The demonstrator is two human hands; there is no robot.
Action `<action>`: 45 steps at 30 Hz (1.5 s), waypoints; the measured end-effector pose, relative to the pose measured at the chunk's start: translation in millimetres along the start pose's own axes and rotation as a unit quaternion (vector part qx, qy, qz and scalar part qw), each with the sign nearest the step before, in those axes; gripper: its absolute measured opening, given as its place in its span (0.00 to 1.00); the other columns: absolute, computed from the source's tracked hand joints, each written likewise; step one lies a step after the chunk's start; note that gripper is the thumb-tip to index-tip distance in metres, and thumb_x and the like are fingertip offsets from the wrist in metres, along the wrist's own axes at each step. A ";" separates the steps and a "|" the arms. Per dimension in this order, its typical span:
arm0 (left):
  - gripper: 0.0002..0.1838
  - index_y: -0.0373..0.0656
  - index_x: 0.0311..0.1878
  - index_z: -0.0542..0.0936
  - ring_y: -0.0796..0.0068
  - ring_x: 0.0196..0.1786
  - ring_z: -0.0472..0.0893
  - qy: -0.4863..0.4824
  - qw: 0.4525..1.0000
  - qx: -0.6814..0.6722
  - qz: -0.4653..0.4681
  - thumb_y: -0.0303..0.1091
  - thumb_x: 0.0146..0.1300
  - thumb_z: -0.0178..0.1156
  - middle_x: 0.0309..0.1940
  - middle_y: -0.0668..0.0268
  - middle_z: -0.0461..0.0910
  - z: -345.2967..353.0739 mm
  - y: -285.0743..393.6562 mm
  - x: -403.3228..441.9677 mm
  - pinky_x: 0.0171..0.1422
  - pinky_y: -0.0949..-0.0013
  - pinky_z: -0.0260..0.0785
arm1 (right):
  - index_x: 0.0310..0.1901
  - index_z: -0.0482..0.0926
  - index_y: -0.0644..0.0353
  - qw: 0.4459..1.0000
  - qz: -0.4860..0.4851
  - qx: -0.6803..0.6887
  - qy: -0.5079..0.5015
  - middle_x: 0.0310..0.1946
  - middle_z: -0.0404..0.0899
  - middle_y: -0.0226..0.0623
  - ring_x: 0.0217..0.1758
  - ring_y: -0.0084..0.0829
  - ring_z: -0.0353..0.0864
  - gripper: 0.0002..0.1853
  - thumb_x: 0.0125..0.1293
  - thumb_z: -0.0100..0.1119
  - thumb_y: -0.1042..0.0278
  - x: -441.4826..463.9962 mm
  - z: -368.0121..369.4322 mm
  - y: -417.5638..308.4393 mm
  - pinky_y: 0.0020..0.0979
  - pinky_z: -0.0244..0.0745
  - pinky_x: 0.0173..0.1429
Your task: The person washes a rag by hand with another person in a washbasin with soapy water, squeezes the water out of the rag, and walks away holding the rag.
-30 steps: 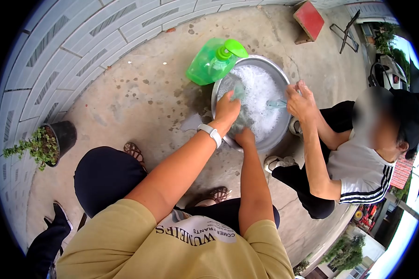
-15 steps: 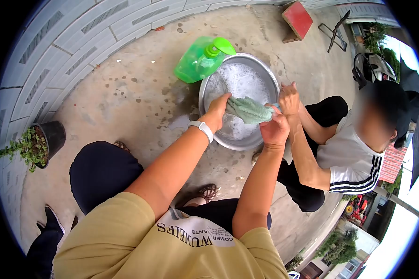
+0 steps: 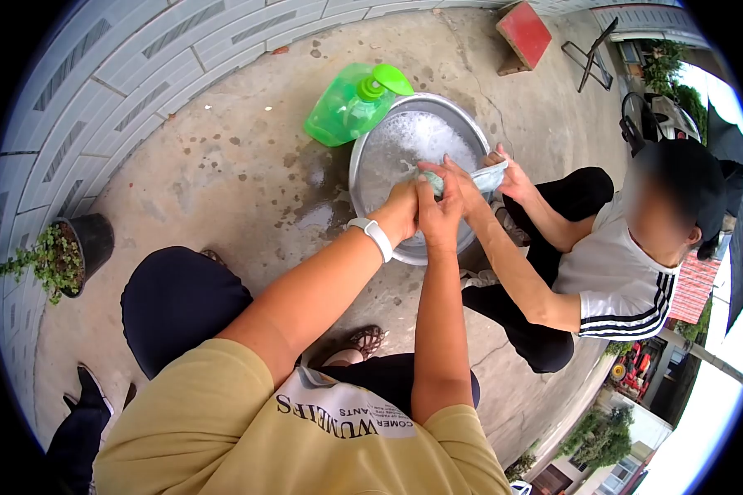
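Both my hands are together over a metal basin (image 3: 360,157) of soapy water. My left hand (image 3: 402,208), with a white band on its wrist, is closed round a green cloth. My right hand (image 3: 441,214) is closed on the same green cloth (image 3: 434,183), a little of which shows between the fingers. Close by, a co-worker's hands (image 3: 512,175) hold a pale blue cloth (image 3: 489,177) at the basin's right side. A green pump bottle (image 3: 343,106) stands at the basin's upper left.
The co-worker (image 3: 615,272) crouches at the right. A red stool (image 3: 527,37) and a folding frame (image 3: 590,56) stand at the upper right. A potted plant (image 3: 87,247) is by the wall at the left. Another person's foot (image 3: 93,392) shows at the lower left.
My hands came up out of the water with the green cloth, spread it between them, then closed together on it. The co-worker's hands have moved apart, showing more of the pale blue cloth.
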State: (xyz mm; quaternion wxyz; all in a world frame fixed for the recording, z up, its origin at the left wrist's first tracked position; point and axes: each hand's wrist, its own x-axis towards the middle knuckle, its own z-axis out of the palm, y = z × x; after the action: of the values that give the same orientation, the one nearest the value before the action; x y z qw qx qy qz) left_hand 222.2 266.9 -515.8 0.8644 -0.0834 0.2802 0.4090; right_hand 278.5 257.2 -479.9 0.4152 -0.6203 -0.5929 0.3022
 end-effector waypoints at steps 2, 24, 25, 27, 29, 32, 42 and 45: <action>0.14 0.44 0.39 0.73 0.76 0.24 0.71 0.025 0.997 0.067 -0.023 0.44 0.60 0.48 0.28 0.66 0.73 -2.0 -6.2 2.0 0.23 0.70 0.63 | 0.36 0.72 0.66 0.999 -0.005 0.016 0.041 0.34 0.76 0.36 0.41 0.23 0.72 0.08 0.55 0.53 0.75 -1.7 1.6 8.1 0.24 0.67 0.47; 0.11 0.41 0.31 0.73 0.78 0.12 0.61 0.027 0.954 0.287 -0.082 0.36 0.61 0.44 0.14 0.68 0.65 -1.1 -14.2 -15.1 0.13 0.69 0.47 | 0.19 0.70 0.64 0.974 0.047 0.095 0.202 0.16 0.67 0.25 0.21 0.16 0.62 0.03 0.46 0.50 0.80 -0.6 -10.4 33.2 0.21 0.59 0.26; 0.11 0.41 0.31 0.73 0.78 0.12 0.61 0.028 0.954 0.287 -0.083 0.36 0.61 0.44 0.14 0.68 0.65 -2.3 -14.3 -13.3 0.13 0.69 0.47 | 0.19 0.70 0.64 0.973 0.048 0.095 0.202 0.16 0.67 0.25 0.21 0.16 0.62 0.03 0.46 0.50 0.80 -1.4 -11.5 31.5 0.21 0.59 0.26; 0.17 0.39 0.37 0.72 0.77 0.14 0.67 0.038 0.936 0.336 -0.098 0.42 0.65 0.39 0.18 0.64 0.71 -6.5 -16.8 -7.8 0.15 0.71 0.58 | 0.20 0.71 0.64 0.973 0.093 0.115 0.174 0.18 0.69 0.25 0.22 0.17 0.64 0.03 0.47 0.51 0.77 -2.8 -14.3 26.9 0.21 0.59 0.26; 0.18 0.37 0.36 0.73 0.63 0.22 0.72 0.091 0.902 0.420 -0.032 0.42 0.64 0.39 0.21 0.56 0.73 -14.6 -29.8 4.8 0.25 0.61 0.62 | 0.21 0.72 0.63 0.949 0.166 0.182 0.197 0.19 0.71 0.26 0.22 0.18 0.65 0.03 0.49 0.52 0.76 -1.3 -14.1 36.4 0.22 0.60 0.26; 0.20 0.35 0.39 0.73 0.44 0.38 0.74 0.161 0.833 0.521 0.096 0.42 0.64 0.38 0.30 0.43 0.74 -20.9 -33.2 5.8 0.44 0.51 0.63 | 0.31 0.75 0.63 0.895 0.292 0.247 0.230 0.28 0.76 0.31 0.26 0.23 0.72 0.07 0.55 0.53 0.69 -0.7 -19.1 64.7 0.26 0.66 0.27; 0.23 0.38 0.60 0.64 0.42 0.62 0.59 0.178 0.765 0.572 0.237 0.37 0.62 0.45 0.61 0.37 0.53 -35.2 13.9 10.5 0.64 0.55 0.51 | 0.49 0.71 0.61 0.806 0.450 0.192 0.333 0.46 0.72 0.35 0.47 0.31 0.72 0.19 0.60 0.51 0.57 -23.8 -58.7 131.7 0.33 0.69 0.49; 0.27 0.36 0.60 0.62 0.47 0.62 0.60 0.264 0.755 0.542 0.260 0.31 0.57 0.52 0.58 0.39 0.58 -35.8 17.0 9.3 0.65 0.58 0.52 | 0.47 0.72 0.62 0.855 0.346 0.251 0.294 0.43 0.73 0.32 0.45 0.29 0.71 0.15 0.61 0.52 0.64 -33.3 -51.3 169.5 0.32 0.69 0.46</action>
State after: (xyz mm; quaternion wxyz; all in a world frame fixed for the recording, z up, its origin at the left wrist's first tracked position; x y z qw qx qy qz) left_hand 199.2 270.7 -549.2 0.5175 0.3704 0.6826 0.3594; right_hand 401.4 224.4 -607.7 0.5803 -0.7199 -0.0940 0.3690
